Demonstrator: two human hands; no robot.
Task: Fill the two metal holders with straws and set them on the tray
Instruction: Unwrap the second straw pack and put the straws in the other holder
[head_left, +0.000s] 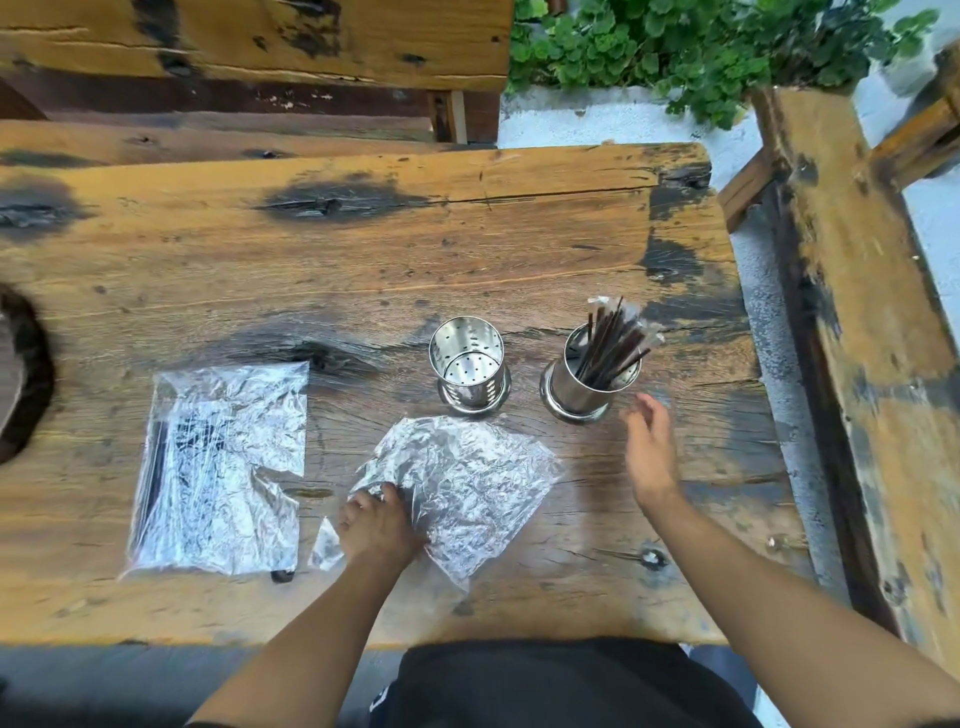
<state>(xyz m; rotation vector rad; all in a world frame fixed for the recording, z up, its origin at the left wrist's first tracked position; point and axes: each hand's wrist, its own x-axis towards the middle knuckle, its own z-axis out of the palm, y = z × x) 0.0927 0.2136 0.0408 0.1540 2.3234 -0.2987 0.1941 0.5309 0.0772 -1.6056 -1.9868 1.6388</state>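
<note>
Straws (613, 345) fill the right holder (584, 382); the centre holder (470, 366) stands empty. We find the left hand (376, 525) gripping a crumpled bag (467, 480), the right hand (649, 447) open, empty. Next, we judge: the full bag (223, 467), lower left. No tray visible.

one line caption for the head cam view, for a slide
Right holder filled with straws, left holder empty; left hand grips the emptied bag.

table: chunky old wooden table (363, 260), orange-brown, dark burnt-looking patches and cracks all over
far side: another heavy wooden bench (249, 41) right behind it
right: weathered wooden bench (857, 312)
floor: pale concrete floor (597, 122)
greenery: leafy green plant (701, 47) far right
light: plain daylight
</note>
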